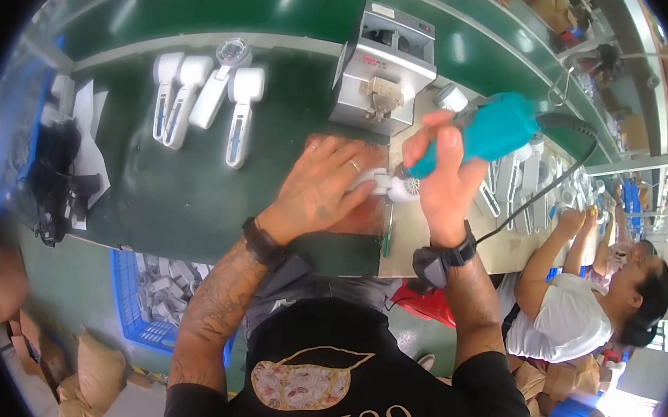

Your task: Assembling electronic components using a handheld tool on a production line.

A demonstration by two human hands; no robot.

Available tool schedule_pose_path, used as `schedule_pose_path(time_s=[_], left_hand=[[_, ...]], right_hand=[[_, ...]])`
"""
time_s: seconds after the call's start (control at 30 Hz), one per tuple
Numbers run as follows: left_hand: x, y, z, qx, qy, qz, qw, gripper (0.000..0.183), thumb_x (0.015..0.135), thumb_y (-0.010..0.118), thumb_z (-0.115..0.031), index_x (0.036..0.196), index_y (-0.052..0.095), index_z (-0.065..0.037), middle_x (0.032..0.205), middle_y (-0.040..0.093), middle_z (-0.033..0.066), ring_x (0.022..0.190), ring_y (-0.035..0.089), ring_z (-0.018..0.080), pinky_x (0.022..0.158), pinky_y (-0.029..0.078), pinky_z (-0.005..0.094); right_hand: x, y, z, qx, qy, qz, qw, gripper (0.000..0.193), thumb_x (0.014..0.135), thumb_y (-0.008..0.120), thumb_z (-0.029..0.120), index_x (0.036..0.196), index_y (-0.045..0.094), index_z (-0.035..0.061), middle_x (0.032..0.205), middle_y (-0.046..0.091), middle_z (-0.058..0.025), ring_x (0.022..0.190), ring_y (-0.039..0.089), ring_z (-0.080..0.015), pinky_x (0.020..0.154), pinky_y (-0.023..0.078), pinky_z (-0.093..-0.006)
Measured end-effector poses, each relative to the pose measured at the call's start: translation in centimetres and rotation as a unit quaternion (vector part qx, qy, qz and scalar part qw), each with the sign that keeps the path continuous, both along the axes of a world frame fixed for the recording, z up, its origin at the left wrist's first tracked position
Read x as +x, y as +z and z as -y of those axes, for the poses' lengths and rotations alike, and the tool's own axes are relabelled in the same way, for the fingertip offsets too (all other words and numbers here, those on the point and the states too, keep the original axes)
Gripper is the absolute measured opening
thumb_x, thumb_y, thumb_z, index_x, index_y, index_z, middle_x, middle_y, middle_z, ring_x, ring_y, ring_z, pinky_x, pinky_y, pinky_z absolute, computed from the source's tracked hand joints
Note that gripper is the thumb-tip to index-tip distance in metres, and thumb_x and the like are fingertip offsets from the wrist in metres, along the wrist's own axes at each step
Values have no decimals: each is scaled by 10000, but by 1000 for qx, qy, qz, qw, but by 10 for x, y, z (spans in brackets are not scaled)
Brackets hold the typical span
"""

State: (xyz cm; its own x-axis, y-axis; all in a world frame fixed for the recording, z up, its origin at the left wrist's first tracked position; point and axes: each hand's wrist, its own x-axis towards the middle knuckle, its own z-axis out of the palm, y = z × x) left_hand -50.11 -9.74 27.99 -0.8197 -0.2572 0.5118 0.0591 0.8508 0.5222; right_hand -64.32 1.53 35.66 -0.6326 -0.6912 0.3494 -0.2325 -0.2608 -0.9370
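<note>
My left hand (318, 181) lies over the bench with its fingers bent around a small white handheld fan (405, 190), which has a round grille at its right end. Part of the fan is hidden under those fingers. In my right hand (451, 180) is a teal electric screwdriver (500, 128), gripped around its body and slightly blurred. Its tip points left and down at the fan's neck; I cannot tell whether it touches. Just beyond stands a silver screw feeder (379, 68).
Several white fan bodies (240, 118) lie at the back left of the green mat. A black cable (533, 201) loops from the screwdriver to my right. Below the bench is a blue crate (131, 307) of grey parts. A co-worker (569, 307) sits at right near more fans.
</note>
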Motion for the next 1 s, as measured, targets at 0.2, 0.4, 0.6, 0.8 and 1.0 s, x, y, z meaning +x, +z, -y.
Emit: schedule_pose_path(time_s=[0.2, 0.4, 0.6, 0.8, 1.0], left_hand=[[1, 2, -3, 31, -2, 34, 999, 270, 929, 682, -257, 1143, 706, -94, 1155, 640, 52, 1075, 545, 297, 970, 435, 439], [2, 4, -7, 32, 3, 44, 999, 282, 924, 685, -255, 1147, 704, -84, 1173, 642, 41, 1091, 548, 294, 985, 437, 434], [0, 4, -6, 15, 5, 36, 999, 303, 914, 691, -230, 1179, 690, -84, 1184, 641, 44, 1091, 554, 303, 996, 435, 444], [-3, 8, -4, -11, 8, -12, 1000, 343, 868, 734, -186, 1188, 676, -78, 1203, 639, 78, 1081, 584, 318, 965, 457, 453], [19, 13, -20, -116, -63, -20, 991, 316, 812, 793, -161, 1082, 653, -76, 1072, 678, 92, 898, 663, 297, 766, 541, 404]], right_hand=[[3, -15, -17, -14, 25, 1, 1000, 460, 1036, 587, 412, 1112, 573, -42, 716, 603, -71, 647, 597, -177, 601, 480, -317], [7, -18, -19, -12, 26, 15, 999, 437, 1038, 581, 393, 1103, 562, -38, 720, 603, -75, 658, 601, -180, 611, 488, -322], [4, -35, -18, -29, 59, 5, 998, 369, 1047, 570, 350, 1029, 538, -17, 743, 595, -82, 681, 599, -179, 620, 486, -318], [9, -34, -13, -26, 46, 32, 998, 303, 1062, 544, 292, 1012, 538, -7, 749, 583, -74, 683, 591, -175, 624, 476, -312], [21, -13, -45, -66, 35, 96, 993, 421, 1050, 555, 412, 1155, 534, 5, 771, 574, -70, 703, 568, -199, 662, 471, -354]])
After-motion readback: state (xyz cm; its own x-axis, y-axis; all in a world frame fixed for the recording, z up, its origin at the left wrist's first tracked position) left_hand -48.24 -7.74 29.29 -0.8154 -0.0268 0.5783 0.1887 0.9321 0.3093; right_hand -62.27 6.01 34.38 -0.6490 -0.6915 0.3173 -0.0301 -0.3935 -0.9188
